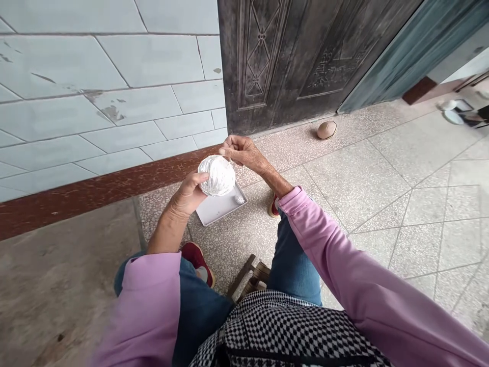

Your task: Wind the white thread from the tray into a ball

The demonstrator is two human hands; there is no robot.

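Observation:
My left hand (188, 194) is closed on a white ball of yarn (218, 176), with the thumb resting on its near side. Just above the ball's upper right edge is my right hand (243, 152), its thumb and forefinger pinched together. Whatever lies in that pinch is too small to make out. Below the ball, on the floor, sits a shallow white tray (214, 213), partly hidden by the ball and my left hand. A small white lump (239, 200) lies in the tray's right corner.
A tiled wall (114, 66) and a dark carved door (282, 61) stand ahead. By the door's foot lies a round brown object (326, 130). Between my legs is part of a wooden stool (248, 280). My red shoes (197, 261) flank the tray on the speckled floor.

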